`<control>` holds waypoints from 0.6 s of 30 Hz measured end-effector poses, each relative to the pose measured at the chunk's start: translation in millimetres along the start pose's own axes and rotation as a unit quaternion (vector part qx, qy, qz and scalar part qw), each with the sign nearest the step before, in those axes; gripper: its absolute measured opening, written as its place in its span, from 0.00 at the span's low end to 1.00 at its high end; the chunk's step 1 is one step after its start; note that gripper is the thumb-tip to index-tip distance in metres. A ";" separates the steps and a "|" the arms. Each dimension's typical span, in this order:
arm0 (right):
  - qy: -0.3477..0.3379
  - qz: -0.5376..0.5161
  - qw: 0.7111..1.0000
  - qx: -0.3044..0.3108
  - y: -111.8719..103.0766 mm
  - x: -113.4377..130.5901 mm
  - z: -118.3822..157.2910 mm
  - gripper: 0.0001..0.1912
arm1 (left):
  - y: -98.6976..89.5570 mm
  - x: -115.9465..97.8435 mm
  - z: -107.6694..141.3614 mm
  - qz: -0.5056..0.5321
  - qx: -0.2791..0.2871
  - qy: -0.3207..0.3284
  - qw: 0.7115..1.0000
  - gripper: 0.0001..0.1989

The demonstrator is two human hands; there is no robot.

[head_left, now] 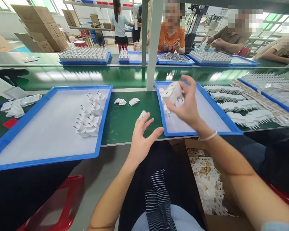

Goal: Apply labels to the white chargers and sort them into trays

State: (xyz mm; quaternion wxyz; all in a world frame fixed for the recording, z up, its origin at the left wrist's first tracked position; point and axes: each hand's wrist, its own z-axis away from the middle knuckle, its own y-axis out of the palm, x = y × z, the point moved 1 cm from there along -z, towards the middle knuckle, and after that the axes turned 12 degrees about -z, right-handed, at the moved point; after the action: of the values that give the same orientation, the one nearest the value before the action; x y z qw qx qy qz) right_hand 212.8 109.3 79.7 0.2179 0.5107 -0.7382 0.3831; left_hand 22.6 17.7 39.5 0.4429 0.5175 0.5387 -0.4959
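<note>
My right hand [189,104] holds a white plug adapter [172,92] between thumb and fingers, above the left part of the right blue-rimmed tray [204,110]. A few white pieces with pins lie in that tray, partly hidden behind the hand. My left hand [142,138] is over the green table's front edge with its fingers apart, holding nothing; a white cover [142,115] sits on one fingertip. Two small white crumpled pieces [120,101] lie on the table beyond it. In the left blue-rimmed tray [45,128], several white adapters [89,123] stand with pins up.
Rows of white parts [245,110] lie right of the right tray. An open cardboard box [207,179] of white pieces is below the table. A metal post [154,45] rises at the table's back. People sit across the line, behind filled trays [84,54].
</note>
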 end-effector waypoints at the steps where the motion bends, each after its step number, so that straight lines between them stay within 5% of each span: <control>1: -0.027 -0.031 0.999 -0.017 4.2 14.6 23.5 0.45 | 7.7 -2.2 -1.9 0.017 0.003 0.009 1.000 0.37; 5: -0.076 -0.124 0.986 -0.085 28.2 40.4 96.6 0.46 | 31.7 -12.4 -1.3 0.022 0.009 0.057 0.998 0.43; 9: -0.104 -0.184 0.970 -0.115 42.3 41.1 123.9 0.45 | 38.5 -14.5 6.1 0.010 0.031 0.080 0.996 0.34; 14: 0.000 -0.247 0.969 -0.002 22.4 52.1 131.1 0.38 | 29.4 -8.3 12.1 0.055 0.068 0.070 0.994 0.22; 18: 0.099 -0.333 0.937 -0.031 -0.6 54.6 129.3 0.22 | 22.2 -10.7 15.4 0.020 0.125 0.106 0.986 0.23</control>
State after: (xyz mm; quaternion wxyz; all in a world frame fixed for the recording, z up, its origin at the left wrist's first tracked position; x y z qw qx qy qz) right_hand 201.4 -24.8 39.7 0.4204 0.6800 -0.5120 0.3143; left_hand 44.9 0.5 46.6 0.3245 0.6291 0.5062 -0.4926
